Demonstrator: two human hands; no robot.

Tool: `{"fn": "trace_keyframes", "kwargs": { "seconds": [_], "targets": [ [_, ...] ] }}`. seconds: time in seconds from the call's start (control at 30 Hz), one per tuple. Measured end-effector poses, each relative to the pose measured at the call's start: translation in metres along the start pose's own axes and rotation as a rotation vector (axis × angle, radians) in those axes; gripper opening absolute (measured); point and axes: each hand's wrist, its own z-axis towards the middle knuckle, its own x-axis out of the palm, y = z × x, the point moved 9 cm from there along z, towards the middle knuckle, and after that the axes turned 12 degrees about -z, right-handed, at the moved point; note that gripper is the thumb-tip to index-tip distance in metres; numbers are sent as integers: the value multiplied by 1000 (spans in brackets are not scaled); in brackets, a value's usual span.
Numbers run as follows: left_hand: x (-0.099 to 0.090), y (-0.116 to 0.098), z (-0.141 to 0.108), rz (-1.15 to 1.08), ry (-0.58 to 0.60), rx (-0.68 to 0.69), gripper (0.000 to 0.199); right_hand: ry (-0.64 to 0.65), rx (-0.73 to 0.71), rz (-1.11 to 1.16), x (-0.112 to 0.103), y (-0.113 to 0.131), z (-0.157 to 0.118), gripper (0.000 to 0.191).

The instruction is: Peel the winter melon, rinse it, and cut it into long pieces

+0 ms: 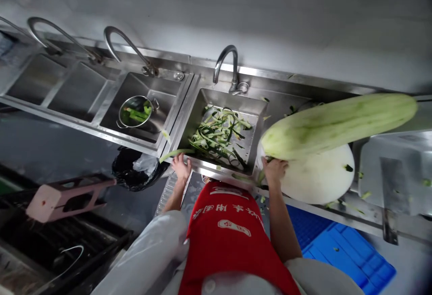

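My left hand (181,166) rests at the front rim of the middle sink (205,167), fingers apart, beside a strip of green peel (175,154). Under the near end of a large peeled gourd (337,126) is my right hand (275,169); its fingertips are partly hidden, so what they grip is unclear. The gourd lies slanting over a round white board (320,176). A heap of green and white peelings (219,133) fills much of the sink's bottom, below a curved faucet (227,52).
To the left, another sink holds a metal colander (136,111) with green pieces. A cleaver (389,196) lies at the right. Below are a black bag (130,169), a pink stool (64,198) and a blue crate (347,252).
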Motion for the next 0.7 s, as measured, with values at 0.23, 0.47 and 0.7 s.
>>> {"fn": "trace_keyframes", "kwargs": {
  "seconds": [0.23,0.47,0.7],
  "targets": [
    [-55,40,94,322,160,85,40,-71,-72,-184,7,22,-14,61],
    [-36,32,100,-41,271,62,21,-106,-242,-265,-16,66,-30,46],
    [22,45,109,-527,303,-215,40,81,-610,-127,59,271,3,40]
  ]
}}
